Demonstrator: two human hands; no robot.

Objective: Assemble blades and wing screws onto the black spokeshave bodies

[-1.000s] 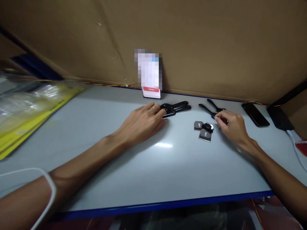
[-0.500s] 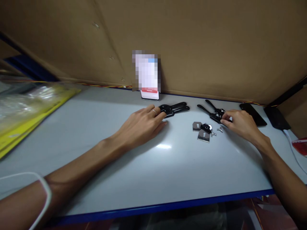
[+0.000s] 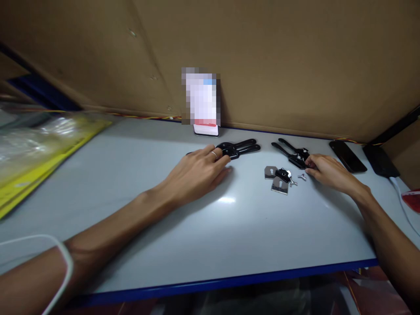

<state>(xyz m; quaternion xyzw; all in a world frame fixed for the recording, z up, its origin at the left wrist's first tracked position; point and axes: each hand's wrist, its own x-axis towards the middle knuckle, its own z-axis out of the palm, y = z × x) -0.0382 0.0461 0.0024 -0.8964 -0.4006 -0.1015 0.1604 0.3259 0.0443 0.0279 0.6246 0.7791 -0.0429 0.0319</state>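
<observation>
My left hand (image 3: 203, 168) lies over a pair of black spokeshaves (image 3: 241, 148), its fingers curled onto their near end. Their handles stick out to the right, side by side, while the far left part is mostly hidden under the hand. At the right, my right hand (image 3: 324, 170) pinches the near end of a second pair of black spokeshaves (image 3: 297, 157) between thumb and fingers. Close by lie two slotted steel blades (image 3: 280, 186), a black cap piece (image 3: 282, 175) and small silver thumbscrews (image 3: 302, 176).
A lit phone (image 3: 206, 130) leans upright against the cardboard wall (image 3: 278, 65). To the right are a dark phone (image 3: 348, 156), a black charger-like block (image 3: 380, 159) with a white cable, and a red object (image 3: 411, 200). Clear plastic packaging with yellow card (image 3: 68, 151) lies left.
The far handle of the right-hand pair has swung closer to the other handle, with my right hand at their near end. My left hand stays in place; the view has shifted very slightly.
</observation>
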